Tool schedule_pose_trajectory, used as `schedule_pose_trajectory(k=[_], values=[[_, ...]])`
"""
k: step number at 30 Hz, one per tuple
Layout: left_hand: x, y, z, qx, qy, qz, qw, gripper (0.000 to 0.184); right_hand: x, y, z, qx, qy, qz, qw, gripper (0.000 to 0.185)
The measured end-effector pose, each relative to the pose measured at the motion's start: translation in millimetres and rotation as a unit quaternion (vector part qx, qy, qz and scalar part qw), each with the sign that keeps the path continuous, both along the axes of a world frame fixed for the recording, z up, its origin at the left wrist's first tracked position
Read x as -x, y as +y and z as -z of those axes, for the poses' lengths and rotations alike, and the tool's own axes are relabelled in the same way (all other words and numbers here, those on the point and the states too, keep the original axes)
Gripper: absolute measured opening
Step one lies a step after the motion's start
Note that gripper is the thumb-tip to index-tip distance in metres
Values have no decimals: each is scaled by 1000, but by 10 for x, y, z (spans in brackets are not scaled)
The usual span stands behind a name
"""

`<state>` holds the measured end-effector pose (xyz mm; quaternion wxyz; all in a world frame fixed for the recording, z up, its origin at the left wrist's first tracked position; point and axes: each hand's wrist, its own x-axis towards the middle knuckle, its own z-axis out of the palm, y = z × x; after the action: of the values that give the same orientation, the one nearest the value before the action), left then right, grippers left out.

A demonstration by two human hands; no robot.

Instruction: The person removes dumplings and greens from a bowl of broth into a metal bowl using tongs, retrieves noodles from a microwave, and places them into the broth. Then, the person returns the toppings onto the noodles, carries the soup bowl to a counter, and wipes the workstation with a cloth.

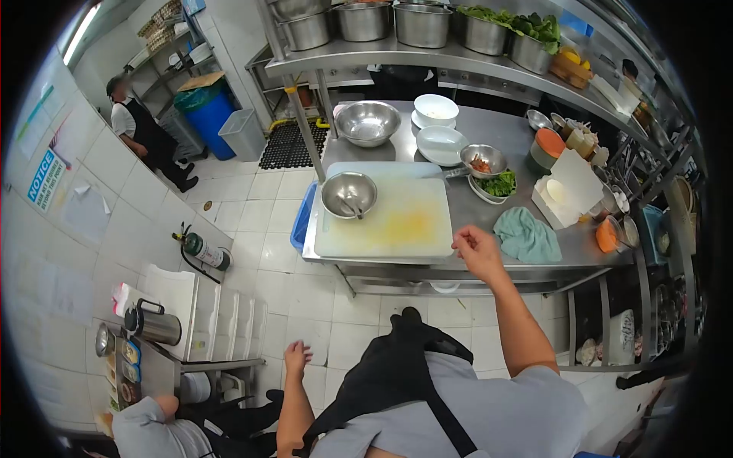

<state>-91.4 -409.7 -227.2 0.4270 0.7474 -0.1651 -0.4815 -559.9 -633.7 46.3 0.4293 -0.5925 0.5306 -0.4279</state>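
My right hand hovers by the right front corner of a white cutting board, fingers loosely bent, with nothing visible in it. Yellow-orange stains mark the board. On its left back part sits a steel bowl with a utensil inside. My left hand hangs low over the floor, away from the counter, its fingers loosely apart and holding nothing visible. To the right of my right hand lies a crumpled green cloth. Behind it are a bowl of green leaves and a small steel pan with reddish-brown pieces.
A large steel bowl, a white oval dish and a white bowl stand further back. An open white box is at right. A steel shelf carries pots above. Two other people are at left.
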Motion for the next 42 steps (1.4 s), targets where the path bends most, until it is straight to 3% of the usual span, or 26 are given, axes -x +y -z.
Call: schedule_pose_trajectory(k=[2,5,7,8,10,11,14,16,18,20,21,22,23,25,26,28,29,31,34,35,38,42], values=[[352,-628,-549,61,-12,33,997,34,-56,-163,136,68,44,-23,996,14],[760,-1454,-1159,137,-53,77,986,33,-487,-447,77,113,117,-121,979,38],[1044,-2098,-1584,185,-100,94,973,34,-1007,-884,118,280,224,-201,911,51],[1128,-2311,-1673,179,-122,91,972,35,-1170,-1036,135,284,217,-219,908,51],[1265,-2663,-1758,169,-133,67,974,37,-1442,-1276,214,271,286,-282,875,58],[1309,-2822,-1784,166,-123,47,977,39,-1553,-1360,287,334,277,-269,860,53],[1434,-3158,-1814,166,-158,6,973,43,-1719,-1525,496,344,285,-279,850,39],[1360,-3388,-1318,199,-132,-49,970,34,-1773,-1621,582,328,249,-282,867,25],[1372,-3297,-1615,173,-40,-92,980,21,-1786,-1687,534,259,239,-279,893,18],[1291,-3122,-1755,179,35,-160,970,17,-1760,-1753,573,227,134,-249,932,12],[1168,-2955,-1807,189,33,-188,963,17,-1713,-1765,486,114,81,-278,950,12],[1050,-2740,-1834,208,37,-190,959,17,-1682,-1811,359,-6,34,-298,954,11],[931,-2498,-1852,227,42,-188,955,16,-1745,-1823,275,2,41,-315,948,11],[625,-1892,-1826,240,49,-254,936,16,-1921,-1708,185,-128,-111,-342,924,10],[467,-1538,-1747,238,32,-285,928,16,-2064,-1625,187,-129,-106,-350,922,10],[209,-838,-1570,233,21,-364,902,15,-2450,-1449,202,-248,-227,-384,860,11],[100,-495,-1425,229,18,-402,886,14,-2692,-1322,203,-244,-224,-396,856,11],[-4,136,-1400,194,3,-476,858,13,-3208,-1016,248,-412,-281,-423,756,17],[-161,904,-1017,127,-24,-541,831,13,-4032,-535,552,-480,-239,-505,676,18],[-212,1113,-919,117,-16,-556,823,14,-4350,-315,546,-475,-238,-513,675,18],[-302,1555,-629,140,27,-597,789,15,-5136,358,483,-529,-169,-556,618,13],[-464,1835,-652,133,56,-616,774,17,-6193,1055,266,-530,-137,-625,557,11]])
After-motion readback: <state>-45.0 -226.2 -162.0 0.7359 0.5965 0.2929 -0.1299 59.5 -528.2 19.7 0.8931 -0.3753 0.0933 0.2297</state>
